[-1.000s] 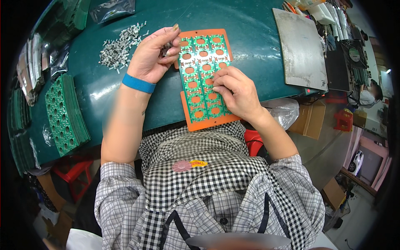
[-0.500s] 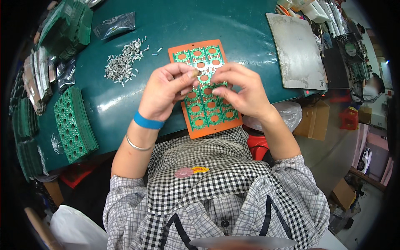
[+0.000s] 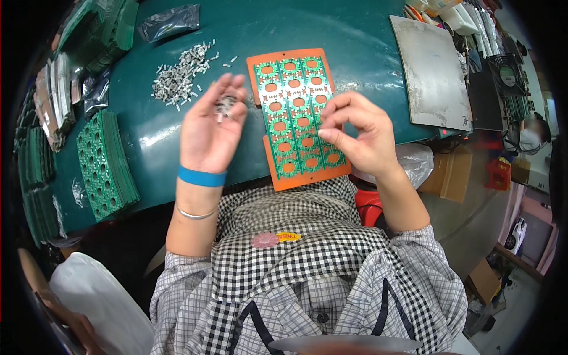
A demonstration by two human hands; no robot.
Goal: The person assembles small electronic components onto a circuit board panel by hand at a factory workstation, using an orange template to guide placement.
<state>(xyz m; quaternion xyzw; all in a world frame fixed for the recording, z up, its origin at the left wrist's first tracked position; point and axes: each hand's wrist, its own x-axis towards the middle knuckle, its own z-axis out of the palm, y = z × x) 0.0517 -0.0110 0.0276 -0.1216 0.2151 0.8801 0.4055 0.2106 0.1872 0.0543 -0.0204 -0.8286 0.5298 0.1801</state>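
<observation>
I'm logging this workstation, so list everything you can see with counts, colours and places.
Circuit panel: one, green, on the tray
Tray: one, orange, mid-table
Table: one, dark green, beneath the tray
Small parts: many, silvery, piled left of tray
Board stack: one, green, table's left edge
Other stacks: several, green, far left
Dark bag: one, black, table's top left
Plate: one, grey, table's right side
Clear bag: one, colourless, table's near right edge
Cardboard boxes: at least two, brown, lower right
Far edges: too crowded to count
Left hand: one, bare, left of tray, cupping small parts
Right hand: one, bare, panel's right edge, grip unclear
</observation>
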